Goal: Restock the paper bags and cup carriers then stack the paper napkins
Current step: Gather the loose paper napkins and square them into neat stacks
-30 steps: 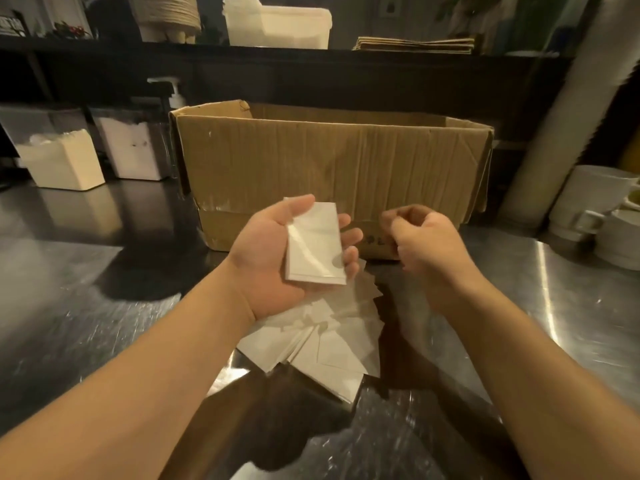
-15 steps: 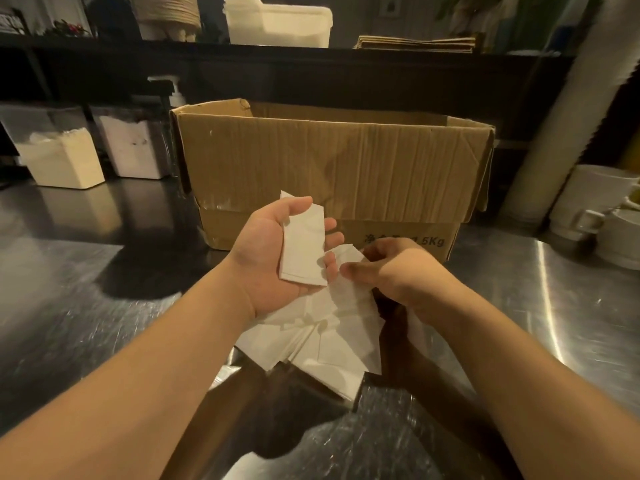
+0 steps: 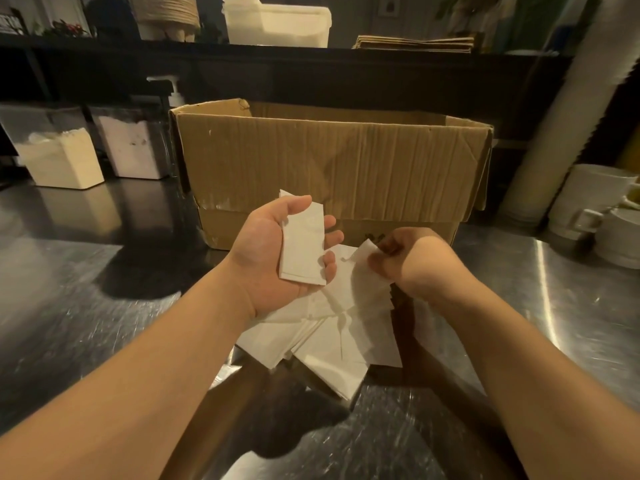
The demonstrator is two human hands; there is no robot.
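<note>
Your left hand (image 3: pixel 277 258) cups a small napkin stack (image 3: pixel 303 249), palm up; your right hand (image 3: pixel 412 261) pinches one napkin (image 3: pixel 360 261) above the loose napkin pile (image 3: pixel 332 341) on the tabletop (image 3: pixel 104 306), before the cardboard box (image 3: pixel 346 168).

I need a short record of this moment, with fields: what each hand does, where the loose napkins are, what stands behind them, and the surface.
left hand: palm up, holds a small napkin stack
right hand: pinches one napkin by its corner, lifted above the pile
pile: loose napkins, spread unevenly on the counter below both hands
box: open cardboard, behind the hands; inside not visible
counter: shiny metal
left background: two tubs with white contents
right background: white cups
</note>
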